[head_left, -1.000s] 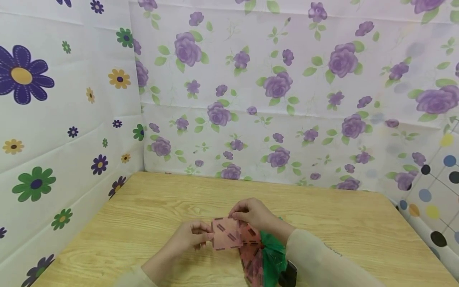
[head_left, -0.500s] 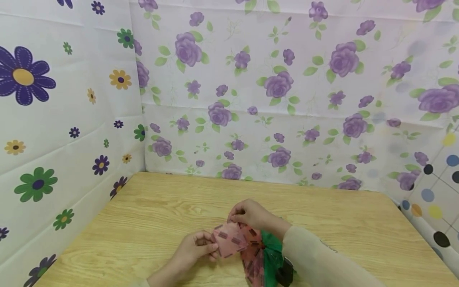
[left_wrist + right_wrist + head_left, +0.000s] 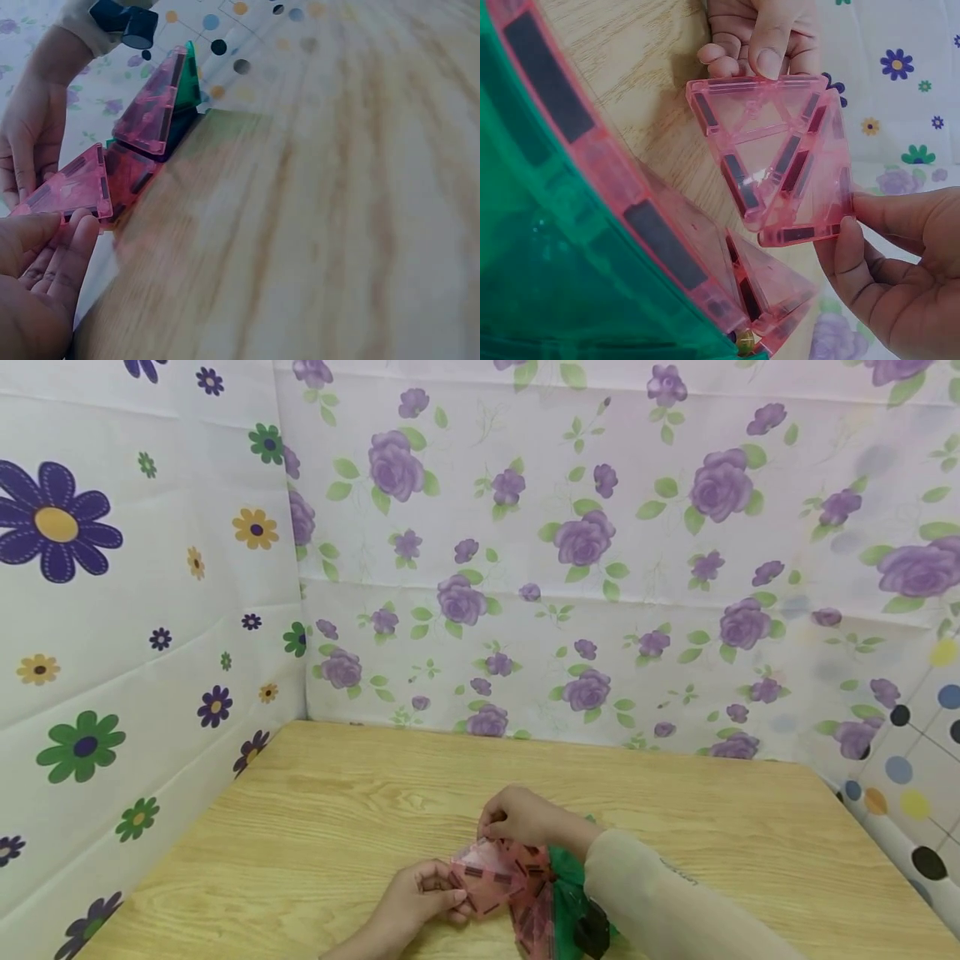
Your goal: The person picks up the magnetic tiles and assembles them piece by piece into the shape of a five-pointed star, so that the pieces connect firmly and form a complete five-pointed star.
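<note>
Two see-through pink triangular magnetic tiles (image 3: 487,889) meet along one edge, set at an angle. My left hand (image 3: 423,897) pinches one tile (image 3: 742,135) with the thumb on top and fingers under it. My right hand (image 3: 521,814) pinches the other tile (image 3: 832,176) between thumb and fingers. Right beside this pair sits a larger build of pink tiles (image 3: 534,927) and green tiles (image 3: 570,893), partly hidden by the right forearm. In the left wrist view, a pink triangle (image 3: 150,112) of that build stands steeply above the table. Whether the pair touches the build is unclear.
The wood-grain table (image 3: 360,793) reaches to a back cloth (image 3: 525,635) with purple roses. A daisy-patterned cloth (image 3: 172,693) hangs at the left, a dotted one (image 3: 900,802) at the right. The right wrist carries a dark camera (image 3: 592,931).
Both hands have shifted nearer the person, the left also slightly rightward. The pink pair, which looked like a flat square, has turned and now looks bent along its seam.
</note>
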